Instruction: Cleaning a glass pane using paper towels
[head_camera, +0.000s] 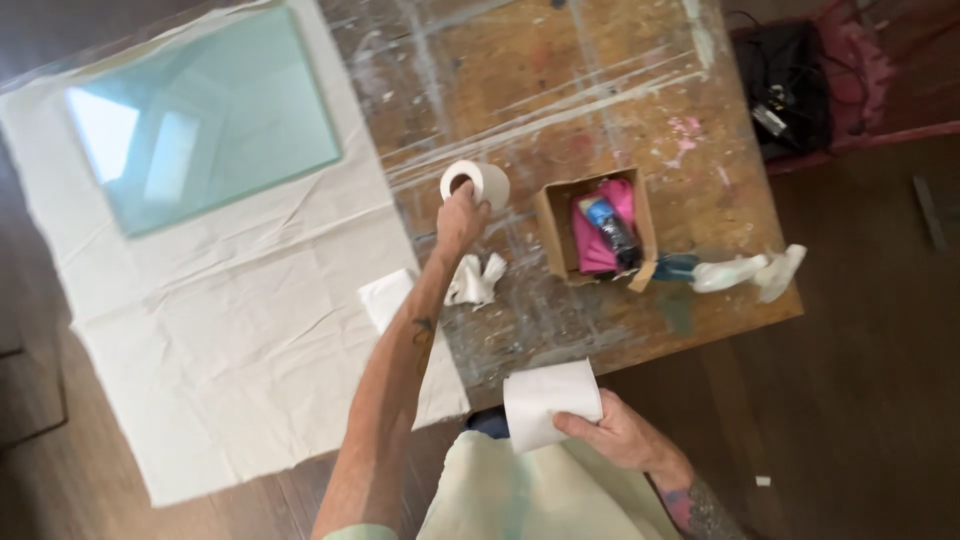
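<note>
Left hand (462, 215): arm stretched out over the paint-streaked wooden table (560, 90), fingers closed around the lower edge of a paper towel roll (476, 184), which sits near the table's middle, just left of the cardboard box (592, 232). Right hand (620, 432): close to the body at the table's near edge, thumb and fingers pinching a loose white paper sheet (548, 402). Handling note, as a judgement: the roll wants setting upright on bare wood, apart from the box, while the sheet stays flat and unsoiled in the other hand. Count: paper towel rolls, one; loose sheets in hand, one; crumpled paper wads (474, 279), one, just beside the left wrist; glass panes (205, 115), one, lying on one pale cloth (230, 340); cardboard boxes, one, holding pink fabric and a dark bottle; white spray bottles (735, 272), one, lying on its side right of the box.
</note>
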